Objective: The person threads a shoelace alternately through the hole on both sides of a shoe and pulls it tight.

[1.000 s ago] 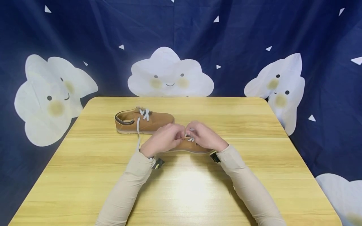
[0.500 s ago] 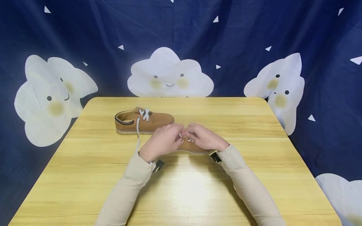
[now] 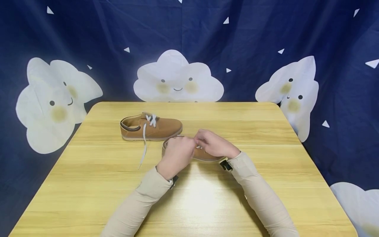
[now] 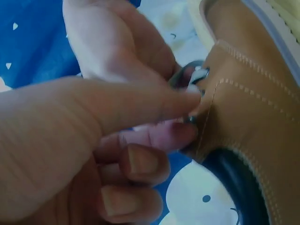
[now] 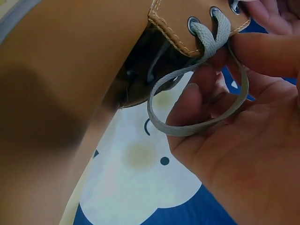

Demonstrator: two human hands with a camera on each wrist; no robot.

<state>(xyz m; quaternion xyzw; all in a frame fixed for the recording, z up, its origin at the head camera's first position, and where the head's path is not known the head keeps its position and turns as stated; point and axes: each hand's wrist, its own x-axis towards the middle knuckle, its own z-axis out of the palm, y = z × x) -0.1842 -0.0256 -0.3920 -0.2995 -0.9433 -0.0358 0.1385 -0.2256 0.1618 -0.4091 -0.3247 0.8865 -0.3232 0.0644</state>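
A brown lace-up shoe (image 3: 207,158) stands on the table under both hands, toe to the right. My left hand (image 3: 179,153) covers much of its heel half, and its thumb and index finger pinch the lace (image 4: 194,86) by the eyelets. From the other side my right hand (image 3: 213,144) pinches the same pale shoelace (image 5: 187,129) between thumb and fingers. A loop of that lace hangs over the right fingers beside the shoe's tongue. In the right wrist view, left-hand fingertips (image 5: 276,18) show at the upper right.
Behind and left, a second brown shoe (image 3: 167,129) stands, partly laced. One long loose lace end (image 3: 144,144) trails from it onto the wooden table (image 3: 74,184). A dark blue curtain (image 3: 237,36) with cloud prints hangs beyond the table's far edge.
My left hand has turned and its wrist has moved right, uncovering the near shoe's heel and the other shoe's lace end. The right hand stays almost where it was.
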